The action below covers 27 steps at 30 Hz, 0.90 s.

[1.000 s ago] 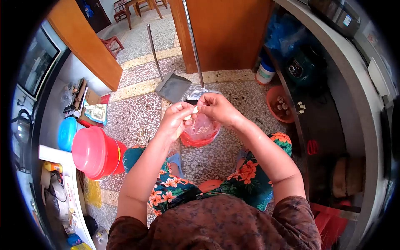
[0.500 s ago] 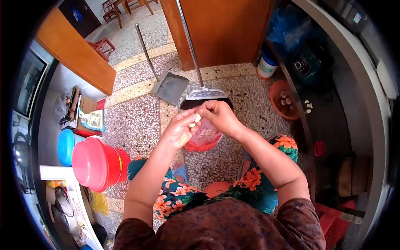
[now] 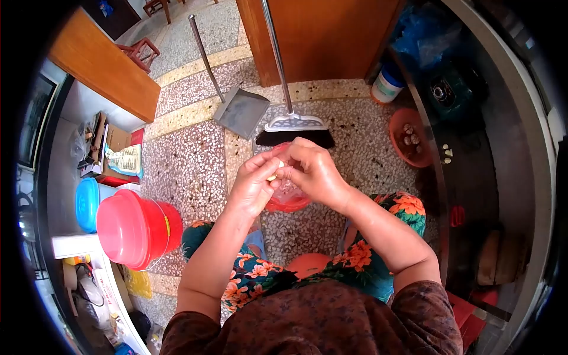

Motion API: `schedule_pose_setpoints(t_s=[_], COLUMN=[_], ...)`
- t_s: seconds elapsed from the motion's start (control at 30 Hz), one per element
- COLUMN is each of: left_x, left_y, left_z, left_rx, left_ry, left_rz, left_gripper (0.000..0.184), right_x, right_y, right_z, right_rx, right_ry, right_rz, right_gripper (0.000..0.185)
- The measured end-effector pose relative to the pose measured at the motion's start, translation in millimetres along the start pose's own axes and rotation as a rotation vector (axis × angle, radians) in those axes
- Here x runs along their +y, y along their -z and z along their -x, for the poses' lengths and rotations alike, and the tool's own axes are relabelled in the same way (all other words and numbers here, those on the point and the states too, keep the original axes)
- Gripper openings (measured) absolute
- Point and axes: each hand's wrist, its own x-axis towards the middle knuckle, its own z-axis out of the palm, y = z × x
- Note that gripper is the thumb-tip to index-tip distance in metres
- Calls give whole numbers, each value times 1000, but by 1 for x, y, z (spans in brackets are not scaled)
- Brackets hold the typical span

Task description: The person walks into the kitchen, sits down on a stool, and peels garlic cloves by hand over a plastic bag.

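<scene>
My left hand (image 3: 251, 186) is closed, its thumb and fingers pinching a small pale garlic clove (image 3: 272, 177). Against it, my right hand (image 3: 316, 174) has its thumb and index finger pressed together at the clove, and the fingers partly hide it. Both hands are above a red basin (image 3: 287, 206) on the floor between my feet. Whitish scraps lie inside the basin, mostly covered by my hands.
A broom (image 3: 296, 123) and a grey dustpan (image 3: 241, 112) stand ahead. Left is a lidded red bucket (image 3: 133, 228). To the right, an orange bowl (image 3: 402, 151) holds several garlic bulbs (image 3: 410, 135); pale cloves (image 3: 447, 154) and red-handled scissors (image 3: 457, 216) lie on a dark shelf.
My right hand has come closer to the left, and its fingers now cover more of the clove. The view has shifted slightly.
</scene>
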Motion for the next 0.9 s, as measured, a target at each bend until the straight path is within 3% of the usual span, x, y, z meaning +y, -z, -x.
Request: schedule_pose_setpoints(t_s=[0.1,0.53,0.67,0.73,0.9], left_x=[0,-10,-12,-13,-13], left_y=[-1,-9,-8,-5,-8], left_z=[0,-4,-5,-5,-6], left_rx=[-16,13,55,-30,-33], left_ry=[-6,19,34,62,79], left_rz=[20,90,117,123,180], left_gripper=[23,23,23,25,27], right_x=[5,8,6,9,16], right_y=[-1,-4,-1,0,-1], right_z=[1,10,9,7,7], right_rx=[14,128,126,129,143], right_ry=[-21,-120,-21,18,-114], right_rz=[-156,-212,-114,-96,-160], right_gripper=[8,6,6,6,4])
